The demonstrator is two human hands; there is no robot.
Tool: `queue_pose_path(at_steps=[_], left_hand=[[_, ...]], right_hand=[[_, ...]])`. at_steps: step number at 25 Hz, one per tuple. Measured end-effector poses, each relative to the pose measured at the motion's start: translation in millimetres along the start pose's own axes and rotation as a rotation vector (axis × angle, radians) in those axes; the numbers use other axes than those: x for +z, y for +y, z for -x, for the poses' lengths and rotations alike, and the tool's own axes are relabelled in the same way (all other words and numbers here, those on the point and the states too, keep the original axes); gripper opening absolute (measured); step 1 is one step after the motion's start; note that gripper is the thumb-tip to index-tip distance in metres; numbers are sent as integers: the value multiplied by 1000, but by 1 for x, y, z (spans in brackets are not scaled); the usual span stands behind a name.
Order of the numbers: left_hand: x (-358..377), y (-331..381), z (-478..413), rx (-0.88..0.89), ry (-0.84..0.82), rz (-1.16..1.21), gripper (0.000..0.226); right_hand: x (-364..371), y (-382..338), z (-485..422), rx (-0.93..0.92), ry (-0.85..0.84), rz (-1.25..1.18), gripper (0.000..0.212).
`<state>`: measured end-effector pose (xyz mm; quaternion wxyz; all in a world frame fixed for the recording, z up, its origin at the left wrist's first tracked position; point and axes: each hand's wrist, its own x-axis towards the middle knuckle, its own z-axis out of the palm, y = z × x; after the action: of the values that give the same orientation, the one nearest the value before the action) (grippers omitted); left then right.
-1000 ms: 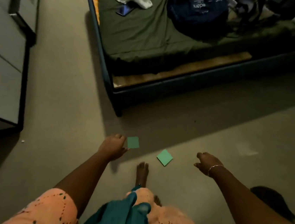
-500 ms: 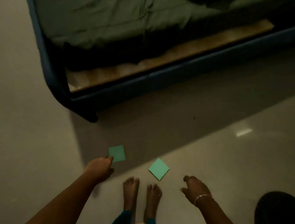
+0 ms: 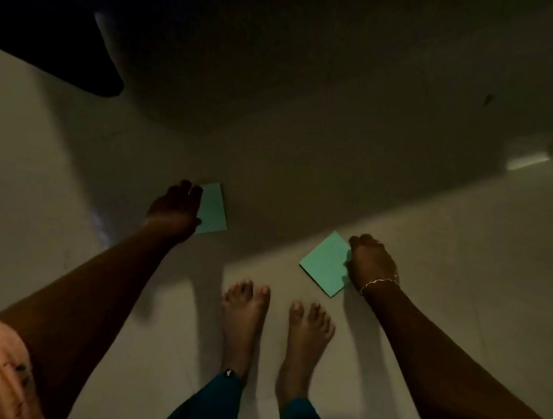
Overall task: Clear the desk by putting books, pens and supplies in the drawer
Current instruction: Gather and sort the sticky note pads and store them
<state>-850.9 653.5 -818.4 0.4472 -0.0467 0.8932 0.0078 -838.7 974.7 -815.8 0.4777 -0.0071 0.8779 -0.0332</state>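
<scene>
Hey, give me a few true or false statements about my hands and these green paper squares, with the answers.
1. Two green paper squares are in view. True: the left square is at the left hand, the right square at the right hand.
2. A bracelet sits on the right wrist. True.
3. The person wears shoes. False: both feet are bare on the floor.
4. Both hands are at the same square. False: each hand is at its own square.
5. The two squares overlap. False: they are apart, with bare floor between them.
</scene>
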Motion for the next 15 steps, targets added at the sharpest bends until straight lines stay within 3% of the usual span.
queue_pose_path(at_steps=[4,9,13,15], left_hand=[[22,-2,-29,-20,75,-59,81],[37,-2,-40,-78,144,-60,88],[34,4,-42,-96,111,-147,55],[32,8,-37,-99,106,-120,40]], right_hand=[[28,-6,-31,24,81,-49,67],[40,-8,-45,71,118,-59,71],[42,-8,-45,124,153,-64,58],[41,-10,-41,126,167,-87,42]])
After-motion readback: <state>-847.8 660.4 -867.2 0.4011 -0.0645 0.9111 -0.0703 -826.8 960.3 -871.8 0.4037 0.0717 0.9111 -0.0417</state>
